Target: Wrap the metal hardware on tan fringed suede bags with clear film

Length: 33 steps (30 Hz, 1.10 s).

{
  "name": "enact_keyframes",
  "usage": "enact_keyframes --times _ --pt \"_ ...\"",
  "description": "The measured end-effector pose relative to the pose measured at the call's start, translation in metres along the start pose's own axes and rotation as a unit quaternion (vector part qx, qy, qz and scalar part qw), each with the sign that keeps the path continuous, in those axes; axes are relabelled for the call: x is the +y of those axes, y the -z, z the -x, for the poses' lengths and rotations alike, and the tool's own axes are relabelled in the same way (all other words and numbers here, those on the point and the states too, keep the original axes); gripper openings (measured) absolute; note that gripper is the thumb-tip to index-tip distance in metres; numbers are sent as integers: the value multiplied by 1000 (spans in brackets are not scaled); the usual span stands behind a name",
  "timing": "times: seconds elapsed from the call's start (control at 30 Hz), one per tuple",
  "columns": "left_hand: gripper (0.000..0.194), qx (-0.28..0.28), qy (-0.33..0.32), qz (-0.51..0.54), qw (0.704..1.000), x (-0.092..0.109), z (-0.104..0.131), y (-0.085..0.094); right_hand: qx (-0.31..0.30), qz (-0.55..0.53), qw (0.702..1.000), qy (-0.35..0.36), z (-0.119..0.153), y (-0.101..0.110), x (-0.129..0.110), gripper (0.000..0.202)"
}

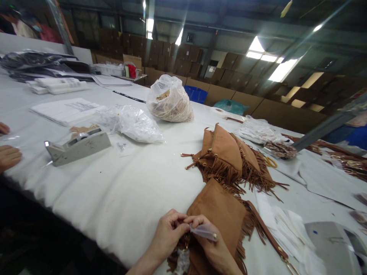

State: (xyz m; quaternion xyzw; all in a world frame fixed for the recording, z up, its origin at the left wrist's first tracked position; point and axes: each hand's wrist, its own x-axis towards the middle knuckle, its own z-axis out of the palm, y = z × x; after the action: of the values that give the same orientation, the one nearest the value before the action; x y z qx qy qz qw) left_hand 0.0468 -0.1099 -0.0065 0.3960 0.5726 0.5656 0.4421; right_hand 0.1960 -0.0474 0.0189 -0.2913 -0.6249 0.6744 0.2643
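Note:
A brown suede-like bag (219,214) with fringed edges lies at the table's front edge, under my two hands. My left hand (169,233) is closed, thumb and fingertips pinched together at the bag's upper left edge. Meeting it there, my right hand (210,242) is closed too, with a whitish translucent strip (203,232) sticking out across its fingers; a small gold-coloured tip shows at the strip's end. What lies between the fingertips is hidden. Below my left hand hangs a plastic-wrapped metal fitting (182,259). The bag's brown strap (266,231) stretches to the right.
More fringed brown bags (226,149) are piled behind. A tape dispenser (78,147), a clear plastic bag pack (137,124) and a filled plastic sack (170,101) stand leftward. Another grey dispenser (332,244) sits at right. Another person's hand (8,157) rests at far left.

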Motion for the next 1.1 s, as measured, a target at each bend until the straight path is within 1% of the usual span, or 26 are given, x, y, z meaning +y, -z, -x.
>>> enact_keyframes --times 0.07,0.2,0.27,0.33,0.43,0.5,0.57,0.63,0.67,0.8,0.87,0.9,0.93,0.97,1.03,1.07,1.1 --pt "14 7 8 1 1000 -5 1 -4 1 9 1000 5 0 0 -2 16" --pt "18 -6 46 77 996 -11 -1 -9 28 6 1000 11 -1 -1 1 13" --pt "19 20 45 67 997 -10 0 -12 38 10 999 16 -1 -2 2 12" --pt "19 55 10 23 998 -9 2 -14 55 34 998 28 -2 -3 2 13" --pt "17 83 -49 -19 995 -6 6 -16 106 84 990 47 -3 -4 1 18" --pt "16 95 -82 -48 991 -5 7 -17 137 88 986 32 -3 -6 4 21" --pt "19 106 -115 -93 983 -6 8 -19 172 57 983 -2 -3 -8 10 26" --pt "23 102 -151 -144 973 -8 9 -20 203 19 979 -28 -3 -11 14 32" --pt "25 97 -169 -168 966 -10 10 -20 207 9 978 -34 -2 -12 14 35" --pt "29 56 -220 -216 950 -16 15 -21 179 25 983 -32 0 -15 6 41" --pt "30 28 -238 -210 948 -14 18 -20 196 31 980 -28 0 -14 3 40" --pt "30 15 -237 -198 951 -12 18 -19 208 29 977 -27 0 -13 2 39" --pt "29 10 -220 -177 959 -10 18 -18 211 23 977 -29 -1 -11 2 37" --pt "27 13 -183 -148 972 -7 17 -16 204 15 978 -30 -2 -9 2 36" --pt "25 27 -77 -70 994 -4 13 -13 174 -1 984 -33 -3 -6 4 34" --pt "26 24 -31 -30 999 -3 11 -12 155 -6 987 -35 -4 -4 4 33" --pt "29 12 1 4 1000 -3 8 -11 139 -10 990 -36 -4 -3 4 33"
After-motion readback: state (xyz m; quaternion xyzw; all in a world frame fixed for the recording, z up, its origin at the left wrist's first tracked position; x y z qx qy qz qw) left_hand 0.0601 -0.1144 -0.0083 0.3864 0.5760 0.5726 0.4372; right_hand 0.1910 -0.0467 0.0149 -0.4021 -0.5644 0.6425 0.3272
